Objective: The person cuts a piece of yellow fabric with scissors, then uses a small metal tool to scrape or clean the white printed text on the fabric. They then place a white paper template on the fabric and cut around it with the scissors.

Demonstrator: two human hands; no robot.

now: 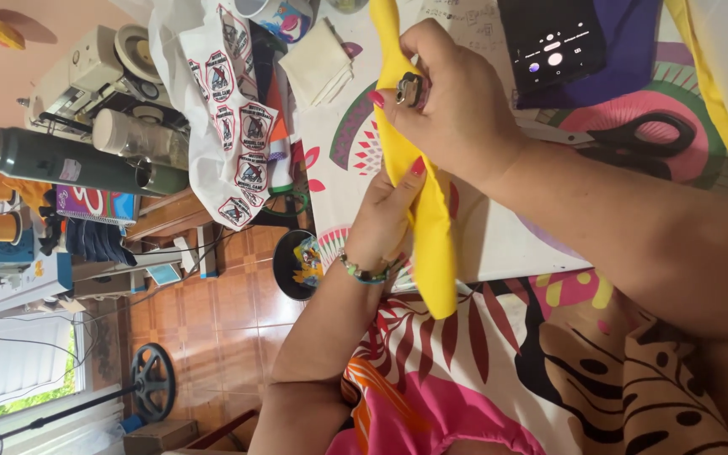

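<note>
A long strip of yellow cloth runs across the white table between my hands. My left hand, with a beaded bracelet at the wrist, pinches the strip from below. My right hand presses on the strip from above and grips a small metal-topped lighter against the cloth. Red-painted nails show on both hands. My floral dress fills the lower right.
Black-handled scissors and a dark phone on a purple cloth lie beyond my right wrist. A folded white cloth, white fabric with printed emblems, a green flask, a sewing machine and a black bowl lie to the left.
</note>
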